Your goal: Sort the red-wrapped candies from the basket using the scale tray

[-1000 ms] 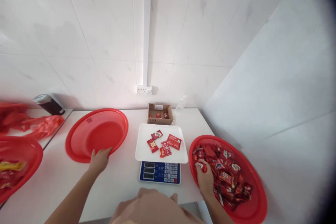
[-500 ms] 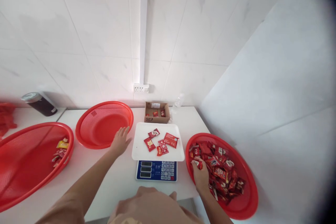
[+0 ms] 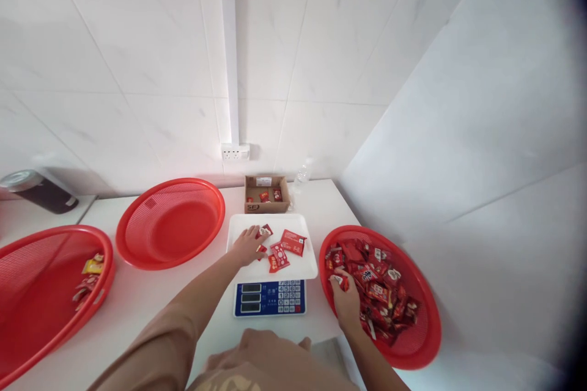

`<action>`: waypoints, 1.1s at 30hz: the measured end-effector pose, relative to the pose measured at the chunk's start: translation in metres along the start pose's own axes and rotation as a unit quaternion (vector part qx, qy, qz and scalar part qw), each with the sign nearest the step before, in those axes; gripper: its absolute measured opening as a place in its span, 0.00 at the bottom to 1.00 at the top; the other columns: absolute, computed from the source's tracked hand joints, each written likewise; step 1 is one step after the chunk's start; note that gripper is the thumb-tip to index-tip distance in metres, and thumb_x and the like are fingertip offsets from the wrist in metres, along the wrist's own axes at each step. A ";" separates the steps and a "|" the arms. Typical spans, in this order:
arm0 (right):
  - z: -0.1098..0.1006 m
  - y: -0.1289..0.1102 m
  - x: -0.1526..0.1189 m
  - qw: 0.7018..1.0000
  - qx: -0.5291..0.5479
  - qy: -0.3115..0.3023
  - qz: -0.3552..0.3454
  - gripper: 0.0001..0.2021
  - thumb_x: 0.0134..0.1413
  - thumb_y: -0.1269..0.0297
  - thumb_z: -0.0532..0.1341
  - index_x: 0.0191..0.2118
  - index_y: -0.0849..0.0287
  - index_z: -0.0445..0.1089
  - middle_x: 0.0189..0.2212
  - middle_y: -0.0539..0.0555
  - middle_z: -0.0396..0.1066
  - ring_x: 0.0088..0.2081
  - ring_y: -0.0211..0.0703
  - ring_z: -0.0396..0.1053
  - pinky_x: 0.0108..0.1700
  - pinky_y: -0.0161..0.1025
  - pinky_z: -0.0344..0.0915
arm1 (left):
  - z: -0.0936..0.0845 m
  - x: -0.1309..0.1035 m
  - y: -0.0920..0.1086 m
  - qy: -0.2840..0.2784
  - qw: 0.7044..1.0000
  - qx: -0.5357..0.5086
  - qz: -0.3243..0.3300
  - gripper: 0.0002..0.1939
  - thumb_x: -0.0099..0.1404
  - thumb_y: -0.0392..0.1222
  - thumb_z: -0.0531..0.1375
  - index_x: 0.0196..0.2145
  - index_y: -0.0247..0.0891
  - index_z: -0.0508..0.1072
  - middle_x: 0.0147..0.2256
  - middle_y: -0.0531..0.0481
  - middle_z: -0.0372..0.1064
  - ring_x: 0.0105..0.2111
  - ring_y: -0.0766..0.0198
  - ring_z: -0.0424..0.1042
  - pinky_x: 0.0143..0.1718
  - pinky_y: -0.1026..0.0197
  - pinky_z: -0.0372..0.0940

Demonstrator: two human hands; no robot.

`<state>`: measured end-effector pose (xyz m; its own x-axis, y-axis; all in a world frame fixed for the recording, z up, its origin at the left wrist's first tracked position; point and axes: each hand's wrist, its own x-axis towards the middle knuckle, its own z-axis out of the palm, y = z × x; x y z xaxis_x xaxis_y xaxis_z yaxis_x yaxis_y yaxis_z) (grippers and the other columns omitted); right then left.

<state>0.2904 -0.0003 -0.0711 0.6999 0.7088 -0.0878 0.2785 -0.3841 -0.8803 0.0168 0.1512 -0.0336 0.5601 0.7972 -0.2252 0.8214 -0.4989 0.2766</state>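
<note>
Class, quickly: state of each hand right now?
Left hand: open, over packets on the white tray.
Right hand: closed, holding a red-and-white packet.

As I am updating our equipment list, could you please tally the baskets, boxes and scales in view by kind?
Red baskets: 3
Cardboard box: 1
Scale: 1
Total: 5

We see glossy film-like wrapping on the red packets (image 3: 293, 242), smooth, faintly shiny plastic in the red baskets (image 3: 183, 226) and white tray (image 3: 300, 269), matt cardboard in the box (image 3: 265, 208), a smooth surface (image 3: 318, 195), softly glossy wall tiles (image 3: 339, 61) and matt cloth in the sleeve (image 3: 156, 348).
</note>
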 end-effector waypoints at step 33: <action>0.000 -0.006 -0.003 1.000 -0.001 0.001 -0.008 0.21 0.40 0.50 0.57 0.38 0.58 0.69 0.41 0.58 0.73 0.44 0.52 0.67 0.49 0.45 0.59 | 0.007 -0.014 0.052 -0.051 0.972 0.039 0.227 0.24 0.62 0.38 0.53 0.56 0.44 0.63 0.63 0.45 0.52 0.64 0.52 0.44 0.62 0.43 0.41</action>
<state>0.2873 -0.0001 -0.0658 0.6961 0.7142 -0.0732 0.2903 -0.3733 -0.8811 0.0528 0.1115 -0.0230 0.8714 0.4526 -0.1893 0.4902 -0.8186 0.2993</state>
